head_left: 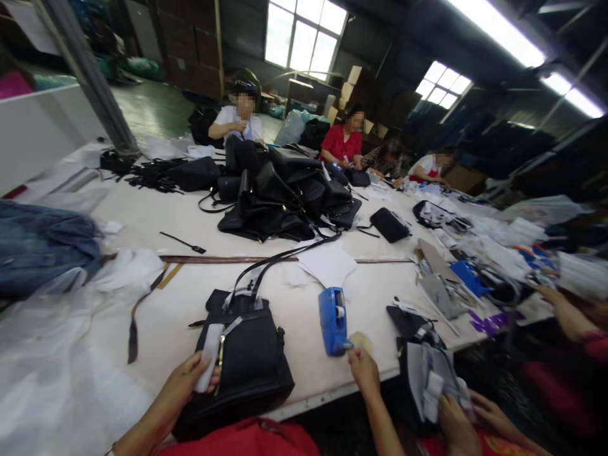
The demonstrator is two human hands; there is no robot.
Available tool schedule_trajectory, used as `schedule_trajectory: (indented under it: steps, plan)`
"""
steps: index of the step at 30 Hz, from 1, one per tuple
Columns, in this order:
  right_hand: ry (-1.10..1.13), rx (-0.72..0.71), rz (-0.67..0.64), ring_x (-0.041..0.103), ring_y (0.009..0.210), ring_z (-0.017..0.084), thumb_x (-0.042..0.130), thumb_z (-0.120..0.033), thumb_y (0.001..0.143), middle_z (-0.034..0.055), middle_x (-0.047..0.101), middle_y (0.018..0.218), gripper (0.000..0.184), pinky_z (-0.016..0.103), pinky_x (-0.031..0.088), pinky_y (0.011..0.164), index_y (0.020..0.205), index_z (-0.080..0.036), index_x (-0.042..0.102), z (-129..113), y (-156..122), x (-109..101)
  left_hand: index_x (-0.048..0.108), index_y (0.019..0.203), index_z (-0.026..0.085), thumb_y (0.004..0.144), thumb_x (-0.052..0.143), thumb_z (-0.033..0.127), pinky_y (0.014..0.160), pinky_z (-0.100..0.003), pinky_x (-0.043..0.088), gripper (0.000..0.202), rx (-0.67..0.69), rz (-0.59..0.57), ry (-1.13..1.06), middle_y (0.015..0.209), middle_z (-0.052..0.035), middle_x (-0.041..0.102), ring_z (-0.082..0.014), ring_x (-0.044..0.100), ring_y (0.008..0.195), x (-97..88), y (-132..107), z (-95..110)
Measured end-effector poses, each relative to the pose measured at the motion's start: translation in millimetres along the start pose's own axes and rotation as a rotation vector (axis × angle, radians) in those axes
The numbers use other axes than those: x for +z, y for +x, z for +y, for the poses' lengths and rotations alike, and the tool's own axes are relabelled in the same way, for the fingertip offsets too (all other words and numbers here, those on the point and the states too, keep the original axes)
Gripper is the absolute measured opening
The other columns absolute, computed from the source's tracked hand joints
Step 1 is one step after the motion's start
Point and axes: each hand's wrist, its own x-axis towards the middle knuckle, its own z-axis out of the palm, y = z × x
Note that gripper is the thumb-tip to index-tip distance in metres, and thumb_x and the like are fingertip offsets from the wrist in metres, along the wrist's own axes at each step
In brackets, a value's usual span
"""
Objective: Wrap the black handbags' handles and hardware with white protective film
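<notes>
My left hand [202, 373] is closed around a flat white wrapping strip [209, 358], pressed against the side of a black handbag [251, 354]. The bag lies on the table in front of me with its long handles stretched away from me and white wrap around their bases. My right hand [364, 369] is at the front end of a blue tape dispenser [331, 320], fingers pinched by its cutting edge. A small end of tape seems to be in the pinch, though it is too small to see clearly. A whitish roll of tape [362, 342] lies just behind that hand.
A heap of black bags [285, 196] covers the table's far side. Clear plastic sheets [71, 367] and a denim garment [45, 244] lie left. White paper [327, 263] lies behind the dispenser. At right, a co-worker's hands [458, 415] hold an open bag [420, 380]. Several people sit opposite.
</notes>
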Motion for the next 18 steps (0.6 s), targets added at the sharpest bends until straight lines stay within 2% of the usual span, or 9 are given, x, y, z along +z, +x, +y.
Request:
schedule_trajectory:
  steps: [4,6,8,9,11,13,14,16,18]
  plan:
    - [-0.268,-0.092,-0.044,0.061,0.062,0.027,0.041,-0.036,0.082,0.0077,0.061,0.063,0.020,0.036,0.044,0.060,0.071,-0.023,0.051,3.4,-8.0,3.0,0.056,0.085,0.015,0.072,0.066,0.057,0.046,-0.020,0.044,0.045,0.088,0.024,0.000,0.063,0.0005,0.062,-0.0110,0.055,0.051,4.9,-4.0,0.6]
    - [-0.249,-0.213,-0.052,0.063,0.069,0.028,0.040,-0.041,0.084,0.0094,0.065,0.073,0.024,0.036,0.045,0.063,0.081,-0.023,0.054,-14.8,-16.2,14.2,0.055,0.081,0.015,0.071,0.063,0.060,0.043,-0.020,0.040,0.047,0.111,0.046,0.022,0.060,0.0021,0.059,-0.0099,0.052,0.048,6.9,-1.7,-0.6]
    - [-0.064,-0.352,-0.134,0.064,0.073,0.025,0.040,-0.046,0.085,0.0081,0.067,0.080,0.029,0.033,0.046,0.066,0.089,-0.023,0.056,-53.4,-34.8,31.4,0.053,0.079,0.016,0.073,0.058,0.061,0.042,-0.019,0.037,0.046,0.127,0.070,0.055,0.059,0.0029,0.057,-0.0094,0.050,0.047,8.4,1.5,-2.9]
    - [0.054,-0.404,-0.229,0.064,0.072,0.023,0.040,-0.047,0.086,0.0064,0.066,0.078,0.030,0.031,0.047,0.066,0.091,-0.022,0.056,-78.8,-48.1,41.8,0.052,0.077,0.016,0.074,0.056,0.060,0.041,-0.019,0.037,0.045,0.133,0.082,0.076,0.059,0.0031,0.057,-0.0093,0.049,0.047,9.0,2.9,-4.3]
    - [0.254,-0.484,-0.504,0.061,0.065,0.018,0.040,-0.046,0.088,0.0030,0.065,0.076,0.031,0.027,0.047,0.062,0.092,-0.022,0.058,-134.3,-78.1,64.6,0.050,0.076,0.017,0.076,0.053,0.058,0.042,-0.019,0.036,0.042,0.144,0.092,0.127,0.061,0.0030,0.057,-0.0094,0.049,0.047,9.9,4.8,-6.9]
    - [0.368,-0.562,-0.729,0.059,0.061,0.015,0.043,-0.039,0.089,0.0008,0.065,0.075,0.025,0.023,0.046,0.058,0.092,-0.021,0.060,-183.9,-105.3,87.9,0.050,0.078,0.017,0.077,0.054,0.055,0.041,-0.019,0.034,0.039,0.151,0.071,0.166,0.061,0.0032,0.057,-0.0097,0.050,0.047,9.8,5.3,-8.5]
    - [0.384,-0.615,-0.794,0.058,0.059,0.014,0.044,-0.035,0.089,-0.0003,0.064,0.073,0.022,0.022,0.045,0.057,0.090,-0.021,0.061,-203.0,-115.9,98.8,0.051,0.081,0.017,0.077,0.055,0.054,0.041,-0.019,0.034,0.037,0.162,0.050,0.171,0.062,0.0031,0.058,-0.0099,0.051,0.048,9.3,5.0,-8.8]
    - [0.340,-0.706,-0.835,0.059,0.061,0.014,0.045,-0.027,0.088,-0.0014,0.064,0.070,0.018,0.021,0.044,0.059,0.085,-0.021,0.062,-227.2,-129.5,117.2,0.052,0.088,0.016,0.078,0.056,0.049,0.042,-0.019,0.034,0.035,0.193,0.003,0.154,0.064,0.0029,0.059,-0.0103,0.052,0.049,7.3,3.1,-7.9]
    - [0.242,-0.773,-0.811,0.061,0.063,0.014,0.046,-0.021,0.087,-0.0018,0.065,0.067,0.018,0.022,0.043,0.063,0.081,-0.021,0.062,-236.0,-134.7,130.0,0.051,0.092,0.016,0.079,0.056,0.046,0.043,-0.018,0.035,0.033,0.215,-0.028,0.121,0.065,0.0026,0.059,-0.0103,0.053,0.050,4.3,-0.5,-5.3]
